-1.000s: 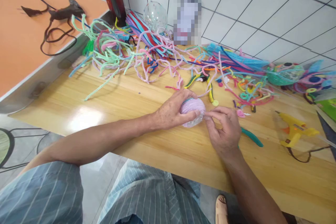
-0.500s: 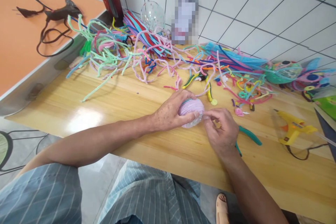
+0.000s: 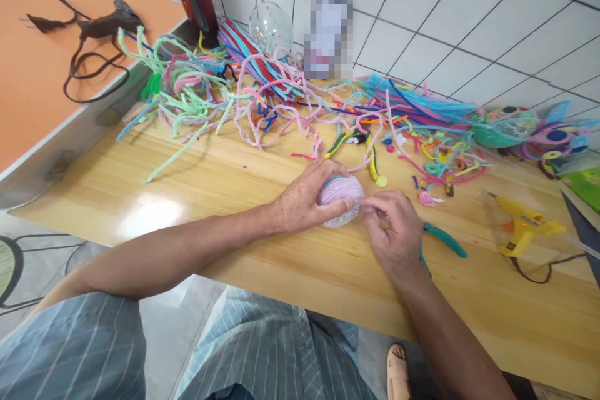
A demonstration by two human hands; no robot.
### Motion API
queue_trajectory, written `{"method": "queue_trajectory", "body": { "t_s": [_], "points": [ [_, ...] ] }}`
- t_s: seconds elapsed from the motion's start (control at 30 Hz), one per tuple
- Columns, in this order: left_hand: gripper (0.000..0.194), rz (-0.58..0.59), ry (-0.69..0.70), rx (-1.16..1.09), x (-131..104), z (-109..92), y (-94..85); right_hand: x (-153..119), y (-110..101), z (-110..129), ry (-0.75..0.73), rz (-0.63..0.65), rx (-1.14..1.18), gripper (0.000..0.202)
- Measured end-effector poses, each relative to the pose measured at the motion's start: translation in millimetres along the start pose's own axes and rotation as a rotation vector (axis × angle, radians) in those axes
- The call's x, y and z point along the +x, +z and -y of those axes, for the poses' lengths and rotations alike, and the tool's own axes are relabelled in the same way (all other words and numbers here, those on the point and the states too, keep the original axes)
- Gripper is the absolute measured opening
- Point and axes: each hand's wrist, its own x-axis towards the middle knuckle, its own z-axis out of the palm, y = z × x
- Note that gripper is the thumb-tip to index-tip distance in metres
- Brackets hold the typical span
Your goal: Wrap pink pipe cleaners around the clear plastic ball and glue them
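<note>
A clear plastic ball (image 3: 345, 219), its upper part wound with lilac pipe cleaner (image 3: 342, 189) and a bit of teal at the top, sits in my left hand (image 3: 307, 197). The thumb lies across its front and the fingers curl over the far side. At the ball's right edge, my right hand (image 3: 394, 231) pinches the lilac pipe cleaner between thumb and forefinger; the fingertips hide most of the pinched part. Teal-handled pliers (image 3: 445, 240) lie partly hidden behind the right hand. Just beyond the ball are yellow-and-black pliers (image 3: 372, 159).
Tangled pipe cleaners (image 3: 187, 100) and bundled ones (image 3: 422, 103) line the wall. A yellow glue gun (image 3: 522, 225) with a cord stands at right. Another clear ball (image 3: 270, 28), a blurred-out upright panel (image 3: 328, 34) and decorated balls (image 3: 506, 128) stand at the back.
Both hands and the ball keep nearly the same pose. The right fingers shift very slightly at the ball's edge, and the view drifts a little.
</note>
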Motion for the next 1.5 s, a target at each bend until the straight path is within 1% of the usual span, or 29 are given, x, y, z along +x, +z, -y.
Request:
{"method": "queue_trajectory", "body": {
  "t_s": [0.13,0.23,0.4,0.5,0.63,0.77,0.87,1.03,1.13,1.2,1.27,1.33,1.43,1.5],
  "points": [
    [0.042,-0.001,-0.011,-0.010,-0.1,0.4,1.0,-2.7,2.0,-1.3,0.012,-0.036,0.016,0.020],
    [0.042,-0.015,-0.012,-0.023,-1.4,0.4,2.6,-6.1,2.6,-5.3,-0.036,-0.051,-0.018,0.021],
    [0.045,-0.044,0.014,-0.023,-4.3,2.5,4.9,-10.9,1.9,-12.1,-0.104,-0.048,-0.093,0.032],
    [0.048,-0.026,0.017,-0.036,-4.9,6.7,5.5,-12.6,1.5,-14.5,-0.114,-0.042,-0.117,0.037],
    [0.057,-0.003,0.031,-0.054,-4.7,12.5,5.6,-13.4,0.9,-16.2,-0.111,-0.042,-0.125,0.040],
    [0.064,0.031,0.036,-0.055,-3.6,13.0,3.5,-12.9,-0.6,-16.5,-0.108,-0.026,-0.129,0.042],
    [0.057,0.043,0.020,-0.047,-1.1,10.0,-0.1,-12.6,-1.0,-16.2,-0.110,-0.025,-0.135,0.043],
    [0.041,0.028,-0.018,-0.037,4.4,1.6,-7.2,-13.0,0.6,-14.6,-0.119,-0.015,-0.116,0.042],
    [0.037,0.037,-0.092,-0.037,5.3,-4.6,-9.5,-11.7,1.5,-13.1,-0.120,-0.023,-0.075,0.037],
    [0.037,0.054,-0.115,-0.031,4.9,-7.9,-9.9,-9.9,1.7,-11.8,-0.091,-0.039,-0.048,0.030],
    [0.040,0.067,-0.102,-0.010,4.3,-9.7,-9.9,-7.9,1.6,-10.5,-0.042,-0.054,-0.020,0.021],
    [0.042,0.074,-0.054,0.017,4.1,-10.0,-9.8,-6.4,1.3,-9.7,-0.011,-0.060,0.006,0.015],
    [0.042,0.078,0.017,0.050,4.1,-9.7,-10.0,-5.9,1.1,-10.0,-0.024,-0.061,0.022,0.017],
    [0.039,0.085,0.023,0.067,4.2,-10.0,-10.4,-6.9,1.2,-11.3,-0.050,-0.062,0.019,0.021]
  ]
}}
